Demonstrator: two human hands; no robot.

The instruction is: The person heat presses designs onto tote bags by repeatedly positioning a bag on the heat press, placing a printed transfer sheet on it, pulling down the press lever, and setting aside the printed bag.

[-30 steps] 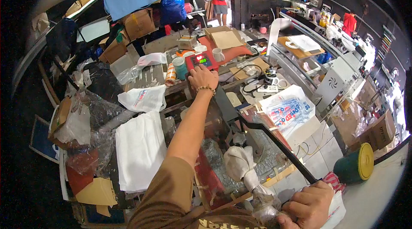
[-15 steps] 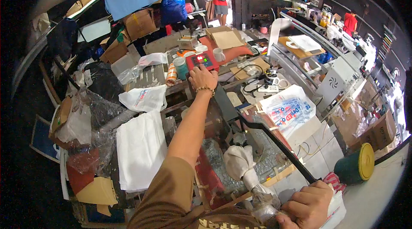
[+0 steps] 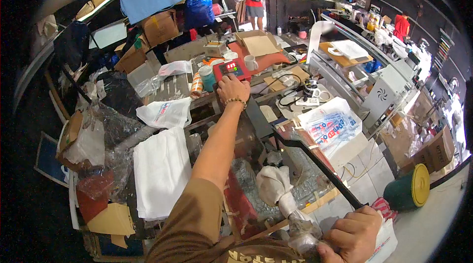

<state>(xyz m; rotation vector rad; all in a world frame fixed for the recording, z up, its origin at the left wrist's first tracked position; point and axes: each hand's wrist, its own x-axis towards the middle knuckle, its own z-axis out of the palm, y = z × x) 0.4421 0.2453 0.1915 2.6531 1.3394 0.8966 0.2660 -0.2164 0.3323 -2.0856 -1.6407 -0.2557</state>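
Observation:
My left hand [image 3: 233, 89] reaches forward with its fingers on the lower edge of a red digital control box [image 3: 241, 71], whose display shows lit red and green digits. The fingertips touch the panel and hold nothing. My right hand [image 3: 354, 234] is wrapped round the end of a long black lever [image 3: 318, 164] of a heat press. Below the lever stands a knob or post wrapped in white cloth [image 3: 274, 186]. Under it, silvery tape-like covering [image 3: 256, 191] lies beside a dark red surface. A folded white cloth [image 3: 162, 174] lies left of my forearm.
Left of the control box stand a teal container [image 3: 207, 78] and an orange-striped roll [image 3: 196, 86]; a white mug [image 3: 251, 62] is behind. A printed plastic bag [image 3: 332, 127] lies at right, above a green bin with yellow lid [image 3: 409, 186]. People in red stand far back.
The red digits on the control box display have changed. Both hands stay in about the same place, and the lever has not visibly moved.

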